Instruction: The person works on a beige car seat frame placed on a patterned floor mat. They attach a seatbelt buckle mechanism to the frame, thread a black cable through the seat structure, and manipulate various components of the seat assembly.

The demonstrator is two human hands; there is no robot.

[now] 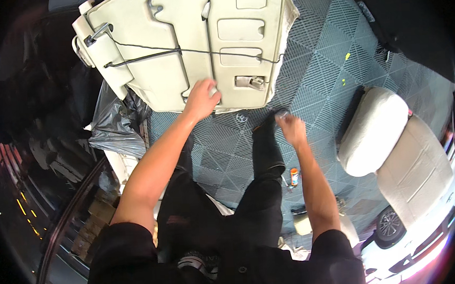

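The left hand [202, 98] is gripping the lower edge of one beige seat-back panel [181, 41], long axis running left-right, while the right hand [290, 127] is curling narrowly.

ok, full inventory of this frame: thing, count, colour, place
seat back: 1, beige, rear side up, top centre on the floor
wire: 1, black, running across the seat back
bag: 1, black plastic, left of the seat back
floor tiles: many, grey grid, centre and right
seat: 1, beige, lying at right
bottle: 1, small, orange, on the floor beside the right forearm
car: 1, white, wheel visible, lower right
left hand: 1, on the seat back's lower edge
right hand: 1, closed on something small, cannot tell what
legs: dark trousers, centre
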